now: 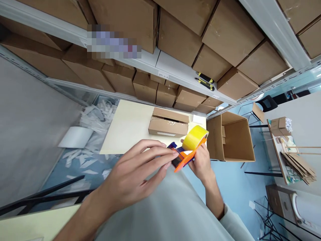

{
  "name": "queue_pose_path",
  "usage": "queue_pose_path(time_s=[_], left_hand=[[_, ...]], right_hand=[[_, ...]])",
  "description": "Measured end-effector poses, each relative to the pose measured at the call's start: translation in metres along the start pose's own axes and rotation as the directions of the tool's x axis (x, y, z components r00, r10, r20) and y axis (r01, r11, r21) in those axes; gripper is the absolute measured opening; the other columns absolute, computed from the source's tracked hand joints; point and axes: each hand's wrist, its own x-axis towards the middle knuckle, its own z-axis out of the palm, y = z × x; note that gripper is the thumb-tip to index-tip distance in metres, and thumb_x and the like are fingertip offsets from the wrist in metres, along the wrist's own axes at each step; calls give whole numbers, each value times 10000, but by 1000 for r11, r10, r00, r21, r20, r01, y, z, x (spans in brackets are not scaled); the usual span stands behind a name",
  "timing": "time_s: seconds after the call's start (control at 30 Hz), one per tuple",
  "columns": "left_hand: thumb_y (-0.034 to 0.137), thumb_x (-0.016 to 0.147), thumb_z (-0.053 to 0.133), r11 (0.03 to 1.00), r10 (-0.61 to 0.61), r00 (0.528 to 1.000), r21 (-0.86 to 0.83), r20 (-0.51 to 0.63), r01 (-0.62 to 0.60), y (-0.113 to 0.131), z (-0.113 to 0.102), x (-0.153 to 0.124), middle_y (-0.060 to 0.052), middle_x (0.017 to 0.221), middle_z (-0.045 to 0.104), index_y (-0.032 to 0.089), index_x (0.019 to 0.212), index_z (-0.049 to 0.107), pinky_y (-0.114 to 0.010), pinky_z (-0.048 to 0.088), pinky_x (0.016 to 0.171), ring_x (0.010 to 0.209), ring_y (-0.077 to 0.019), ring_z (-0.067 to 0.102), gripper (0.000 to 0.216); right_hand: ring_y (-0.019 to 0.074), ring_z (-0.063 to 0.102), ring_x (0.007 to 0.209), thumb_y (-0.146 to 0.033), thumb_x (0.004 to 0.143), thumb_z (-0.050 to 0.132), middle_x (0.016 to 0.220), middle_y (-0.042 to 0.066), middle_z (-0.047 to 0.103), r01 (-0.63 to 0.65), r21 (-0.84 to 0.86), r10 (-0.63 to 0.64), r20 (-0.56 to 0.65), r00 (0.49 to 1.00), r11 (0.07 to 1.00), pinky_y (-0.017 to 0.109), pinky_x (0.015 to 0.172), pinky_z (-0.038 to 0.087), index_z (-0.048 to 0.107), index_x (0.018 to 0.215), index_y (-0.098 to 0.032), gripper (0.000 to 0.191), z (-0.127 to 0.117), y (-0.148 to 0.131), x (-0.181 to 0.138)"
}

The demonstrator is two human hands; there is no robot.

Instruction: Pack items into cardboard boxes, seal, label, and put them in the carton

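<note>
An orange and dark blue tape dispenser (192, 156) carries a wide roll of yellow tape (194, 138). My right hand (202, 162) grips the dispenser from the right, its fingers partly hidden behind it. From the left, my left hand (140, 167) reaches over, with thumb and fingertips closed at the dispenser's front end. Whether a loose end of tape lies between those fingertips is hidden. Just beyond both hands, a brown cardboard box (167, 125) rests on the pale yellow table (130, 124); its top shows a dark gap between the flaps.
Shelves above hold many cardboard boxes (179, 36) and yellow-black utility knives (205, 82). A large open carton (235, 139) stands right of the table. Left are white wrapping scraps (97, 115) and a white roll (76, 137). A side table (278, 157) holds flattened cardboard.
</note>
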Motion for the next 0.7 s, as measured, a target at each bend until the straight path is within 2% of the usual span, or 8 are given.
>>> queue_pose_path(time_s=[0.23,0.4,0.57,0.7], left_hand=[[275,1039,626,995,-94,995,37,37,93,-9,-2,-12,-10,1059,814,388,1256,772,-461,664,997,1036,-255,767,285],[275,1044,646,983,-177,982,31,-67,179,-15,7,-24,23,1037,820,405,1186,783,-445,652,950,993,-242,746,236],[308,1080,600,924,-376,921,28,-100,381,-32,28,-29,-27,1033,822,280,1297,757,-390,622,934,982,-225,719,269],[333,1083,595,876,-482,871,-37,-97,481,-54,44,-32,-38,1031,818,255,1099,797,-371,616,930,988,-212,718,218]], right_hand=[[282,713,924,-135,1029,562,1004,75,772,66,-33,-66,13,998,997,461,879,580,640,1204,-257,228,4,-1,7],[256,639,790,-136,1019,566,849,38,684,139,-5,-139,47,989,990,404,779,538,589,1090,-244,131,9,2,13],[248,600,743,-183,1046,557,805,26,639,147,0,-145,170,975,989,402,748,539,551,1038,-252,70,20,13,16],[265,630,771,-257,1077,561,800,35,641,135,16,-134,292,947,991,424,782,569,537,1001,-255,79,30,24,22]])
